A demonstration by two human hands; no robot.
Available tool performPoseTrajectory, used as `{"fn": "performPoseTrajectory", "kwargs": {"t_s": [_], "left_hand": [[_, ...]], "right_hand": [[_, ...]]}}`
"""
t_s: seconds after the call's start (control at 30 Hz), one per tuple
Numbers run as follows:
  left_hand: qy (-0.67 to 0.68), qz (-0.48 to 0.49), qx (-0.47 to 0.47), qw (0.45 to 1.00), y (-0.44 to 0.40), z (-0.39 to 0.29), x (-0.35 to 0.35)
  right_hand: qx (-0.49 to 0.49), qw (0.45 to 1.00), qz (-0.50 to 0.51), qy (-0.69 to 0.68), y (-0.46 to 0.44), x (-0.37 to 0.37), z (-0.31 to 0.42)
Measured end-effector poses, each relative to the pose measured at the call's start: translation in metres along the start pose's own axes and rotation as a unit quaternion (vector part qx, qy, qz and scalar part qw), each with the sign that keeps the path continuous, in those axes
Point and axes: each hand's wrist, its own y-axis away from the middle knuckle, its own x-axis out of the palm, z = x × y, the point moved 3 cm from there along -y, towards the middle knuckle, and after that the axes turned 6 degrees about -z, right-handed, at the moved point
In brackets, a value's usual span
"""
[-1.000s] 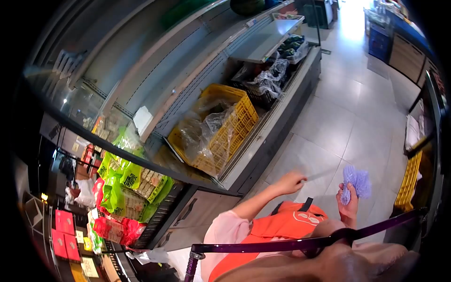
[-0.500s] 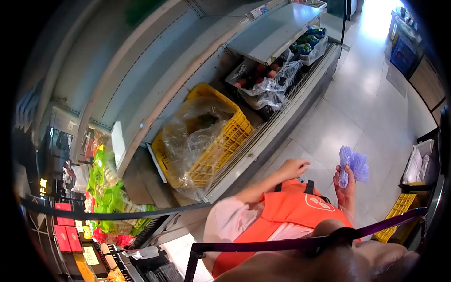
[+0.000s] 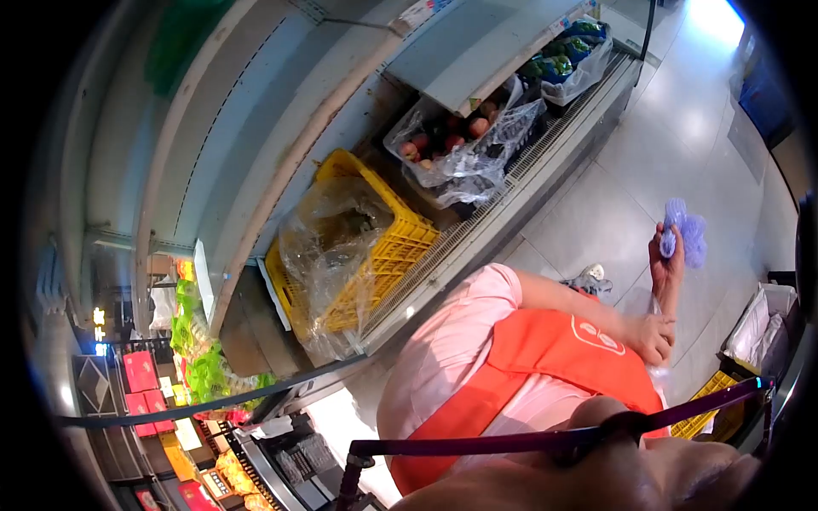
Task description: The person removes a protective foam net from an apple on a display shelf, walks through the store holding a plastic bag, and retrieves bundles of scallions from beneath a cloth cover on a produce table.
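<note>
My right hand (image 3: 667, 255) is raised over the floor, fingers closed around lavender foam netting (image 3: 693, 241), which looks like fruit sleeves. Across the front of my body, my left hand (image 3: 652, 338) lies at my right forearm with its fingers curled. Something clear, like thin plastic, shows beside those fingers; what they pinch, if anything, is hidden. Both hands are away from the shelf. Over a pink top I wear a red apron (image 3: 545, 353).
On the refrigerated shelf (image 3: 545, 187) stand a yellow crate (image 3: 396, 251) lined with clear plastic, a crate of peach-like fruit (image 3: 479, 128) and bagged greens (image 3: 569, 60). Another yellow crate (image 3: 705, 404) is at lower right. Green packages (image 3: 200, 341) hang at left.
My left hand has moved right, from in front of the apron to my right forearm. My right hand, still holding the foam netting, is farther up and right in view. The camera has shifted.
</note>
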Motion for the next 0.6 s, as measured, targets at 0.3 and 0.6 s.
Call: {"fn": "performPoseTrajectory", "kwargs": {"t_s": [0.3, 0.6], "left_hand": [[0.037, -0.139, -0.581, 0.801, -0.003, 0.190, -0.093], [0.189, -0.518, -0.617, 0.561, 0.046, 0.373, -0.124]], "right_hand": [[-0.106, 0.992, -0.070, 0.006, -0.117, -0.007, 0.177], [-0.117, 0.986, -0.120, -0.012, -0.157, -0.042, 0.238]]}}
